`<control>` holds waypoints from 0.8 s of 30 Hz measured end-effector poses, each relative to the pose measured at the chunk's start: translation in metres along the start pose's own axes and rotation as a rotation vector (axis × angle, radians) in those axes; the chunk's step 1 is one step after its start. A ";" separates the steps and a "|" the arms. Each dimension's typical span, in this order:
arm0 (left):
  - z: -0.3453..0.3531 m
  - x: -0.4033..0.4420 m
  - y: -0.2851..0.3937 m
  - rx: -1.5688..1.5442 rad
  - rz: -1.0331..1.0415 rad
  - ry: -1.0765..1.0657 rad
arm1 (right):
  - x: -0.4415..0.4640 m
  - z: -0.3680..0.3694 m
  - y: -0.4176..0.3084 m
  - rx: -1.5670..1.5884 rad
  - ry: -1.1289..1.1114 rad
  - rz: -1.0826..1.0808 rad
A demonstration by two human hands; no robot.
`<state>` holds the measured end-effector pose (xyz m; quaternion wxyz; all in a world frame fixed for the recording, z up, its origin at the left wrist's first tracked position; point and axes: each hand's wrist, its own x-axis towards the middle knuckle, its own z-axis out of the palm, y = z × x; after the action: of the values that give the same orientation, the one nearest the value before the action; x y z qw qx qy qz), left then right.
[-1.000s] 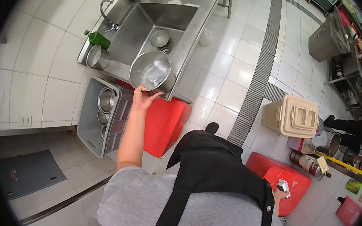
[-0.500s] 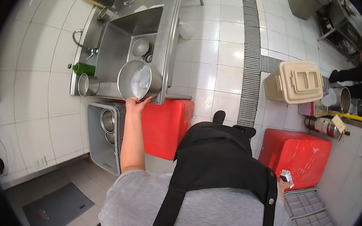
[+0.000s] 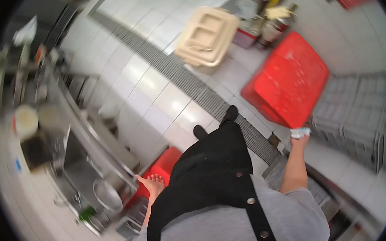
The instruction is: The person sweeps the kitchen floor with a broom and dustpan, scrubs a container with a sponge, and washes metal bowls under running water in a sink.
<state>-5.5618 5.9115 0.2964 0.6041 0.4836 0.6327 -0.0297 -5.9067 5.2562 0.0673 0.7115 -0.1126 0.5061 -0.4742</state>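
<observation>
My left hand [image 3: 153,184] has its fingers spread and holds nothing; it is near the sink's front edge, above a red container [image 3: 164,163]. The metal pot [image 3: 107,195] rests at the sink [image 3: 81,157], apart from that hand. At the right, my right hand [image 3: 301,139] is closed around a small white and silver item [image 3: 300,132], probably a brush or scrubber, blurred here. This hand is beside the lower corner of a large red container [image 3: 291,78].
Grey crates [image 3: 354,115] stand at the right. A beige lidded bin [image 3: 207,38] is by the floor drain grate [image 3: 169,75]. A fire extinguisher [image 3: 272,32] stands behind it. A green bottle [image 3: 87,213] is beside the sink.
The view has swung to the right, away from the sink. My left hand has let go of the pot and opened. My right hand still holds the small item, farther out now.
</observation>
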 end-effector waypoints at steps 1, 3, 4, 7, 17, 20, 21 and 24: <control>0.030 0.010 -0.005 0.067 0.064 -0.113 | 0.002 0.003 0.002 -0.076 0.020 -0.028; 0.108 -0.006 -0.011 0.186 0.180 -0.266 | 0.000 0.029 0.017 -0.206 0.045 -0.081; 0.152 -0.012 -0.019 0.274 0.209 -0.380 | -0.015 0.065 0.023 -0.347 0.115 -0.046; 0.274 -0.027 -0.076 0.601 0.256 -0.693 | 0.028 0.095 0.074 -1.096 0.001 -0.399; 0.580 -0.099 -0.481 1.508 1.340 -1.248 | 0.125 0.252 0.150 -2.005 -0.431 -0.883; 0.594 -0.138 -0.525 1.585 1.499 -1.031 | 0.237 0.277 0.098 -1.893 -0.176 -0.987; 0.600 -0.150 -0.534 1.628 1.562 -0.937 | 0.268 0.293 0.072 -1.918 -0.095 -0.946; 0.602 -0.185 -0.531 1.805 1.313 -0.882 | 0.342 0.321 0.024 -1.924 0.006 -0.939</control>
<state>-5.4995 5.1491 -0.0087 0.1119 0.9110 -0.2451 -0.3121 -5.6145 4.8960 -0.0092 0.0688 -0.8086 0.5752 -0.1023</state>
